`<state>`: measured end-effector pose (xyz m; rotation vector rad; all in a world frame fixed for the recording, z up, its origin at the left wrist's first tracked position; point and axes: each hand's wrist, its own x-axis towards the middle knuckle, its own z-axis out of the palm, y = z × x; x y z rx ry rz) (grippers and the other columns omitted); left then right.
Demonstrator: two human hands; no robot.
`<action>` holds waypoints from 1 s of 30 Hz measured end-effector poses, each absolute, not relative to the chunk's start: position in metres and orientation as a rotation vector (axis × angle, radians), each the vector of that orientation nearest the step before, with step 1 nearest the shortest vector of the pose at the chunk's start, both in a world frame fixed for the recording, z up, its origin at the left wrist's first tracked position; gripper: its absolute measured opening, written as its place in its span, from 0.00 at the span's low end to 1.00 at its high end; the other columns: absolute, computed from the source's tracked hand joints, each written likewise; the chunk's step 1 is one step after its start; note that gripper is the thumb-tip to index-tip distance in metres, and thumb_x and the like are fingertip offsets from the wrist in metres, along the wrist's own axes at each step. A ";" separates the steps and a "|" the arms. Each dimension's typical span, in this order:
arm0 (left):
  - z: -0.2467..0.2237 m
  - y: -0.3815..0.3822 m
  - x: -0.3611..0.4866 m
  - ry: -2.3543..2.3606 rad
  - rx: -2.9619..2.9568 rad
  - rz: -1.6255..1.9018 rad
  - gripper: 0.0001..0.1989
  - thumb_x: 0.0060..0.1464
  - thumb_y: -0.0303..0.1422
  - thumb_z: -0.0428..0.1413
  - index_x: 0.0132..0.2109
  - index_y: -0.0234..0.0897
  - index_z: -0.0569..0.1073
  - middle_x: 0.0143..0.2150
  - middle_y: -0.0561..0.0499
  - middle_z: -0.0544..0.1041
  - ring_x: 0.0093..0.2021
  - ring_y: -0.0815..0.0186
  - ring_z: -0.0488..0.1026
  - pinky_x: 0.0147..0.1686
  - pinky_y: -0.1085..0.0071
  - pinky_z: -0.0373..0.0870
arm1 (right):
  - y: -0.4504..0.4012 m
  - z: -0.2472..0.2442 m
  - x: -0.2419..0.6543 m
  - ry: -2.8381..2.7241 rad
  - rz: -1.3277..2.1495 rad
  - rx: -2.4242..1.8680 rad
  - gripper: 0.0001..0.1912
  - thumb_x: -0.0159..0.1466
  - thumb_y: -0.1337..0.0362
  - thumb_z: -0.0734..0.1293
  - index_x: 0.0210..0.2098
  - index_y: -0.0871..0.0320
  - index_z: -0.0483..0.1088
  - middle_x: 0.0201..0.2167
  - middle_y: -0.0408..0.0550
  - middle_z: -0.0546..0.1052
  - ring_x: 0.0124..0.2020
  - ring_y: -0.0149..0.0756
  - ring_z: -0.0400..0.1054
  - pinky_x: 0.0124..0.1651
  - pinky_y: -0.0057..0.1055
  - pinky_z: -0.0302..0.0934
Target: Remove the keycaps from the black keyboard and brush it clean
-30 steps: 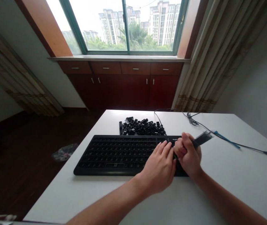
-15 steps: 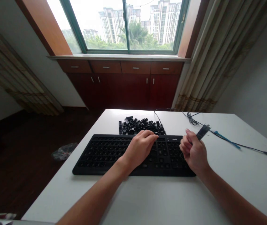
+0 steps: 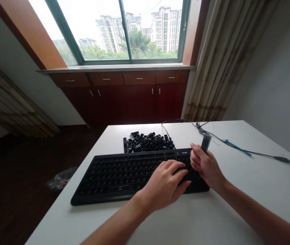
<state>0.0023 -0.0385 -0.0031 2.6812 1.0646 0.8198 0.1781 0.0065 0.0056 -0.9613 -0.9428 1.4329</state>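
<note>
A black keyboard (image 3: 101,197) lies on the table, most of its keys showing bare sockets without caps. My left hand (image 3: 166,183) rests over its right part, fingers apart and bent, thumb stretched toward the number pad; nothing shows in its grip. My right hand (image 3: 206,166) is closed around the dark handle of a keycap puller (image 3: 206,142), held upright. Thin wire ends of the puller poke out below the fist, over the keyboard's right end. Just behind the keyboard lies a heap of loose black keycaps (image 3: 148,142).
A black cable (image 3: 201,127) with a tied bundle runs along the right of the white table (image 3: 236,211). Beside it lie a blue strip (image 3: 238,148) and a small bent wire (image 3: 216,143). A clear plastic bag (image 3: 60,178) is on the floor at left.
My left hand has moved right and nearer, its fingers spreading over the number pad. The puller in my right hand has turned from slanted to nearly upright. The camera view has shifted and tilted.
</note>
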 end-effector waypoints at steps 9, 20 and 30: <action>-0.011 -0.041 0.024 1.071 2.636 0.774 0.14 0.67 0.39 0.51 0.53 0.40 0.74 0.53 0.49 0.77 0.52 0.57 0.72 0.53 0.55 0.71 | -0.002 -0.009 0.189 -0.933 1.299 -0.965 0.26 0.67 0.52 0.67 0.21 0.55 0.52 0.15 0.33 0.52 0.14 0.23 0.43 0.16 0.27 0.36; -0.010 -0.047 0.040 1.124 2.588 0.659 0.36 0.60 0.37 0.55 0.70 0.28 0.55 0.71 0.36 0.58 0.72 0.48 0.51 0.71 0.48 0.50 | -0.018 -0.017 0.185 -1.143 1.334 -0.713 0.23 0.70 0.54 0.65 0.23 0.56 0.57 0.14 0.35 0.58 0.16 0.24 0.50 0.20 0.28 0.44; -0.014 -0.049 0.053 1.093 2.770 0.439 0.34 0.68 0.36 0.41 0.73 0.21 0.41 0.75 0.32 0.42 0.75 0.46 0.34 0.73 0.50 0.39 | -0.027 -0.021 0.183 -1.067 1.261 -0.536 0.22 0.73 0.58 0.61 0.23 0.56 0.58 0.15 0.36 0.58 0.17 0.25 0.50 0.22 0.30 0.46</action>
